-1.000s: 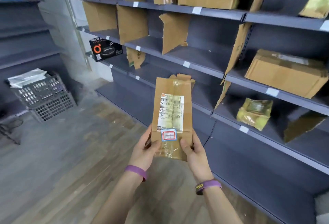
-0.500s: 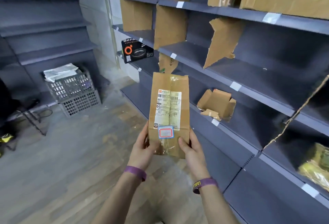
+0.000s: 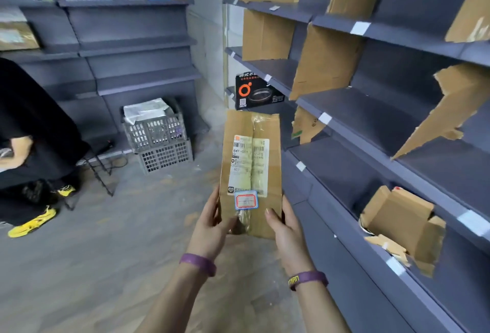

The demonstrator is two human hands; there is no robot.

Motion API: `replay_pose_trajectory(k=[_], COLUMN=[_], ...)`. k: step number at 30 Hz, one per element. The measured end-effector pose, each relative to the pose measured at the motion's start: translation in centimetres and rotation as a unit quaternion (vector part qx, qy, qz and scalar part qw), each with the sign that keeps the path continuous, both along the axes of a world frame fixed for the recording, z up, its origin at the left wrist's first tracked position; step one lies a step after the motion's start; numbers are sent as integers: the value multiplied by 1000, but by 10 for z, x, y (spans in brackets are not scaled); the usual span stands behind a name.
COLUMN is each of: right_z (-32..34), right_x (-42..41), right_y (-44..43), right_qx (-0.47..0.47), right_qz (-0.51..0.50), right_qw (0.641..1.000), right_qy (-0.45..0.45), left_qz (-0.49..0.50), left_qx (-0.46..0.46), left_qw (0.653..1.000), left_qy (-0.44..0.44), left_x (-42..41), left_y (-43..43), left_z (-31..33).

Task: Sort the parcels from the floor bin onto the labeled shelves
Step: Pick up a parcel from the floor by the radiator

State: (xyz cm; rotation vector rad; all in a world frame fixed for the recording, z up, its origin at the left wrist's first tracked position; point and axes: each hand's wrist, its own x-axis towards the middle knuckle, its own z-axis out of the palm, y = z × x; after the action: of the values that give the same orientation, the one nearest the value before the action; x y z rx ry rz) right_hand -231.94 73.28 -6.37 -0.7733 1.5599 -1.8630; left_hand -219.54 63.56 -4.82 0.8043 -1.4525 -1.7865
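A flat brown cardboard parcel (image 3: 250, 131) with a white shipping label and a small red-and-blue sticker stands upright in front of me. My left hand (image 3: 212, 226) grips its lower left edge, thumb across the front. My right hand (image 3: 285, 229) grips its lower right edge the same way. Dark grey shelves (image 3: 371, 118) with white label tags and torn cardboard dividers run along the right, close to the parcel. The grey floor bin (image 3: 156, 131), stacked on a second crate and holding a grey bag, stands at the far wall.
An open brown box (image 3: 403, 221) lies on a low right shelf. A black product box (image 3: 256, 93) sits on a far shelf. A person in black with yellow shoes (image 3: 34, 222) is at the left. More shelves (image 3: 127, 41) line the back wall.
My view has swung left along the shelves; the bin and the person at the left have come into sight. Both hands keep the same hold on the parcel.
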Motion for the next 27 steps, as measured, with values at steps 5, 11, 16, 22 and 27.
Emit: replay_pose_trajectory(k=[5,11,16,22,27], right_z=[-17,-26,-12,-8,-10], right_x=[-20,-56,-79,-110,-155], right_y=[-77,-206,-325,-419,-488], right_qx=[18,39,37,24,14], right_qz=[9,18,17,0,-11], right_qw=[1000,999,998,999,999], right_qy=[-12,17,48,32,31], left_qz=[21,34,18,14,-7], left_qx=[2,27,-12,-2,7], left_qw=[1000,999,999,999,999], left_qy=[-17,-19,-29,-35,-45], left_x=[-19,-56,-81,-119,-166], left_y=[-77,-206,-329,-424,-500], left_z=[-20,-33,-20,-18,-20])
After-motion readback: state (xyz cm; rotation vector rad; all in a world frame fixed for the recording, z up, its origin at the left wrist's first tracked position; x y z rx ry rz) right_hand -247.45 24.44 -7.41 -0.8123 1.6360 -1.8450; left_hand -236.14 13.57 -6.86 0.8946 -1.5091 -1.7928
